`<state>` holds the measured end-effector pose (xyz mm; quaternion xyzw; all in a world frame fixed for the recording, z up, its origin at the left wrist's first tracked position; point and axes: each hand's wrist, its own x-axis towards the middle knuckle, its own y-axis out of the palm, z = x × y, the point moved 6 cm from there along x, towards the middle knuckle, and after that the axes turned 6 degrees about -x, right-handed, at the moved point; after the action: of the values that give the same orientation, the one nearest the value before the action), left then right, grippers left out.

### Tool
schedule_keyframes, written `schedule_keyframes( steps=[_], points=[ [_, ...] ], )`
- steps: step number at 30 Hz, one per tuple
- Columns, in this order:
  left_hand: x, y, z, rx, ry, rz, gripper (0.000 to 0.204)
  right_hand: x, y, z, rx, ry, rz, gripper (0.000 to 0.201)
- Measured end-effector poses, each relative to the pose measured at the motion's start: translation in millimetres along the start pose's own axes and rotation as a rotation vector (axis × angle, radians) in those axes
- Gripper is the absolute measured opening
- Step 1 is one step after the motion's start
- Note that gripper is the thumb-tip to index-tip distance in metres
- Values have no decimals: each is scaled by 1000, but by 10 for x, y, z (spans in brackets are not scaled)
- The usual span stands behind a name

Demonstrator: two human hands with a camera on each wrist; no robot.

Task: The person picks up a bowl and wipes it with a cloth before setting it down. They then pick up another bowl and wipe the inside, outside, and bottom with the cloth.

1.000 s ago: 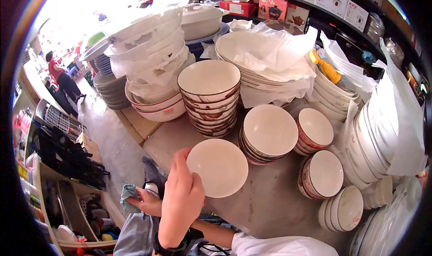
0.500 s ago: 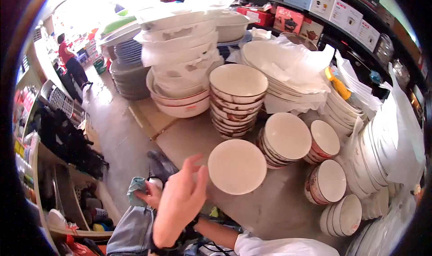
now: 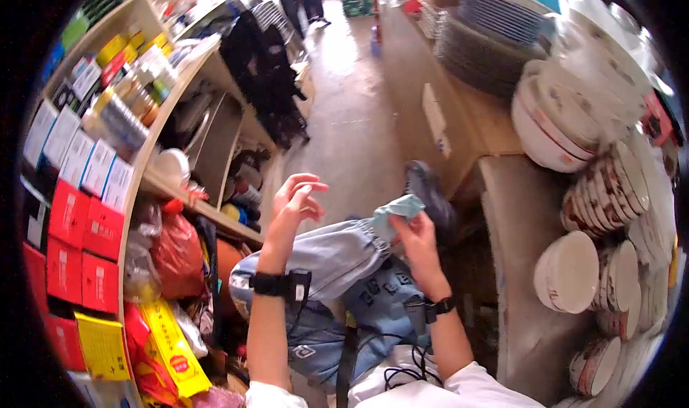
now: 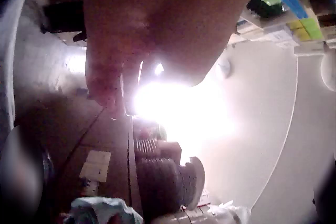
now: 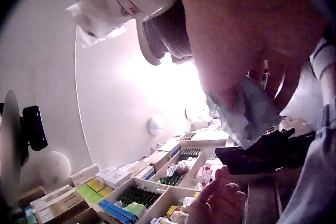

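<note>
In the head view my left hand is raised above the knee, its fingers loosely bent with nothing in them. Across from it, my right hand pinches a crumpled pale green cloth between thumb and fingers, over the jeans. The right wrist view shows the cloth hanging from my right hand, with my left hand below. In the left wrist view the cloth lies at the bottom edge, apart from my left hand. A white bowl stands by itself in front of bowl stacks.
Left of my legs is a wooden shelf with red boxes and bagged goods. A grey floor aisle runs ahead. The table at the right bears stacked plates and more bowls.
The head view has swung left and down. My left hand has moved off from beside the single bowl to above my legs. The cloth is still in my right hand.
</note>
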<state>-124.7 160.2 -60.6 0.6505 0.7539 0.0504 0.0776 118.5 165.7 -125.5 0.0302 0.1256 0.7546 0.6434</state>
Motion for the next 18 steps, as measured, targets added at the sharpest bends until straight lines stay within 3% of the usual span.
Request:
schedule_keyframes(
  steps=[6,9,10,11,14,18],
  points=[
    [227,-836,125,4,49,-87,23,11,-16,-14,-82,-31,-114,23],
    [162,-1101,25,410,170,-196,20,101,-54,-138,-50,-36,-76,23],
    [80,-1072,-92,680,274,-207,19,102,-16,-137,-2,-22,-85,23],
    [45,-1120,-69,764,300,-169,16,129,-2,-211,5,-12,-71,23],
    [-24,-1036,-19,658,246,-119,14,202,-22,-378,-14,27,-56,22],
    [-2,-553,70,413,256,-33,14,169,120,-256,4,16,-51,19]
  ],
)
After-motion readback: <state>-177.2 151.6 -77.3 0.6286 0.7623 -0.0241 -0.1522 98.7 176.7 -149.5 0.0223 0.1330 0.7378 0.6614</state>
